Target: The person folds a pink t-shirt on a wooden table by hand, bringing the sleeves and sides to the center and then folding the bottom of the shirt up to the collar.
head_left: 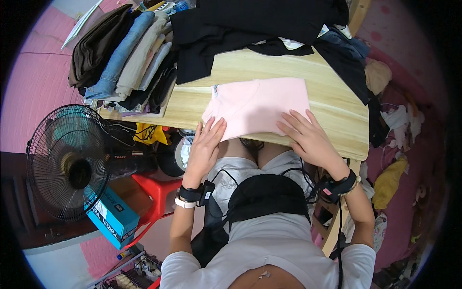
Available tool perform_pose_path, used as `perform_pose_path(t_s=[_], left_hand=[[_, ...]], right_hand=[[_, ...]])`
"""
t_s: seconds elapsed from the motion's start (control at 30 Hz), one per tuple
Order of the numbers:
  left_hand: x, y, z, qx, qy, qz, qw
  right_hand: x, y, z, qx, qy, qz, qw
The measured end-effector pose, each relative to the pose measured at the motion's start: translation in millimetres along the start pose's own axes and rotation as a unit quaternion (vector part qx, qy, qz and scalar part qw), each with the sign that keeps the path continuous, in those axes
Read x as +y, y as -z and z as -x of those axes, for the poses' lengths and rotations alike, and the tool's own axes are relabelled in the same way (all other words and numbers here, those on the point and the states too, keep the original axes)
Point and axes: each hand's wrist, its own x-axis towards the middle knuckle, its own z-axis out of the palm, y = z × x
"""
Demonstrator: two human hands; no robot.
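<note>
A pale pink folded garment (262,106) lies flat near the front edge of the wooden table (337,115). A small light-blue tag or trim shows at its upper left corner. My left hand (207,144) touches its lower left edge, fingers stretched out and the thumb along the side. My right hand (310,139) rests on its lower right part, fingers spread and flat. Neither hand grips the cloth. The garment's near edge reaches the table's front edge, just above my lap.
Folded trousers and jeans (120,58) stand stacked at the far left. Black clothing (260,24) is heaped along the back. A standing fan (72,164) and a blue box (113,212) by a red chair (156,197) are at left. Loose clothes (390,183) lie at right.
</note>
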Motion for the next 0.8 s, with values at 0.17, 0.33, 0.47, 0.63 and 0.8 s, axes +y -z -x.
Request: perform_pose_path(t_s=[0.17, 0.33, 0.47, 0.63, 0.8], left_hand=[[18.1, 13.1, -9.8, 0.088, 0.082, 0.145, 0.982], [39.7, -33.5, -41.0, 0.023, 0.055, -0.016, 0.998], [37.4, -33.5, -29.5, 0.020, 0.074, -0.062, 0.995], [15.2, -27.5, -12.9, 0.000, 0.083, -0.104, 0.991], [7.0, -9.6, -17.2, -0.053, 0.119, -0.190, 0.973]], right_hand=[[-20.2, 6.3, -14.5, 0.024, -0.013, 0.004, 1.000], [-26.9, -24.6, -44.2, 0.100, -0.014, 0.016, 0.995], [-24.8, -29.9, -37.0, 0.061, -0.029, 0.039, 0.997], [-18.5, -30.6, -21.9, 0.050, -0.063, 0.067, 0.995], [-44.6, -30.4, -2.6, 0.016, -0.078, 0.070, 0.994]])
